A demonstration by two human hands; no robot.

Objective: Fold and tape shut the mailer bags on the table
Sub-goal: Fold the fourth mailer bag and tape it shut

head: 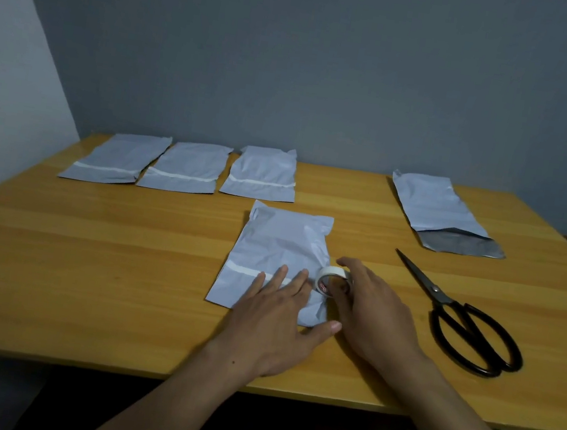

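**A:** Far left of the bench (83, 278), back row?

**B:** First mailer bag (115, 158), grey, flat, with a white strip across its near end. Just beside it is the second mailer bag (184, 168), the same. Then the third mailer bag (262, 175), the same, a little apart.

**A:** Centre?

**B:** Centre mailer bag (277, 250), grey and creased, lying nearer the front edge. A white strip crosses its near part.

**A:** Hands?

**B:** Left hand (274, 319): released, with straight fingers laid flat on the centre mailer bag, fingertips over the strip and thumb at the bag's near right corner. Right hand (374, 311): grasping the tape roll (333, 280), fingers curled round it.

**A:** The roll's position?

**B:** White, standing on edge at the right edge of the centre mailer bag, in line with the strip, just beside the left fingertips.

**A:** Further right?

**B:** Scissors (461, 312), black handles towards the front, blades closed and pointing back and left. They lie apart from the right hand.

**A:** Far right?

**B:** Open mailer bag (436, 207), grey, with its dark inner flap showing at the near end.
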